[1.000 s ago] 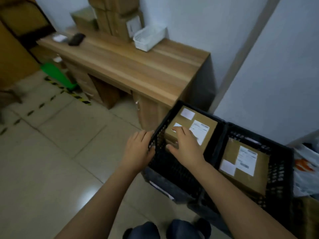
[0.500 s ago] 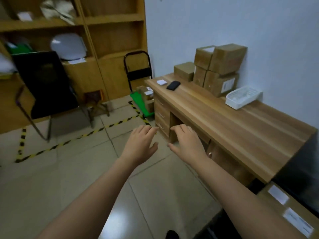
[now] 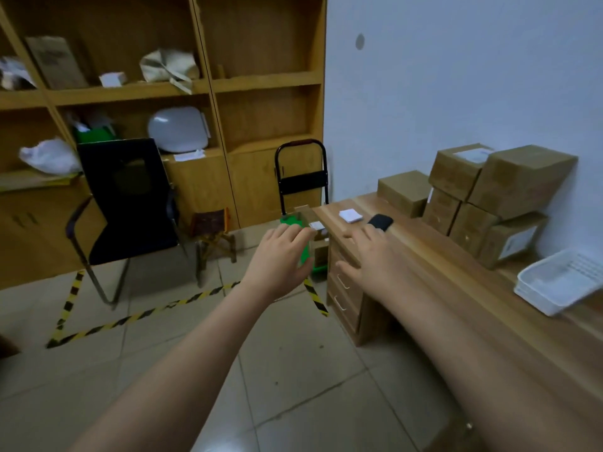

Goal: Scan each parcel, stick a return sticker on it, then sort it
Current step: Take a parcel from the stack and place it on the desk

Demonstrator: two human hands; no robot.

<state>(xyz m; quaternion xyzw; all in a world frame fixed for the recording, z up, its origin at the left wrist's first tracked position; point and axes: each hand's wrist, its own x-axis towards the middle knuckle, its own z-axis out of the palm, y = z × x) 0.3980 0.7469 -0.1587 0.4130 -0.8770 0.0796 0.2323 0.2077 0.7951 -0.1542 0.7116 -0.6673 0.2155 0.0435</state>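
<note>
Several brown cardboard parcels [image 3: 489,197] are stacked against the wall at the far end of the wooden desk [image 3: 456,288]. A black scanner [image 3: 380,221] and a small white pad of stickers [image 3: 350,215] lie on the desk in front of them. My left hand [image 3: 280,259] is stretched forward over the floor, fingers relaxed, holding nothing. Over the desk's left edge my right hand [image 3: 375,259] reaches forward with straight fingers, empty, a short way before the scanner.
A white plastic basket [image 3: 561,282] sits on the desk at right. A green hand trolley [image 3: 303,203] with small boxes stands by the desk's far corner. A black chair [image 3: 127,203], a small stool [image 3: 213,236] and wooden shelves [image 3: 163,93] stand behind floor tape.
My view has swung up and left, away from the black crates with labelled parcels toward the desk. Both hands let go of the crate and parcel and now reach forward empty.
</note>
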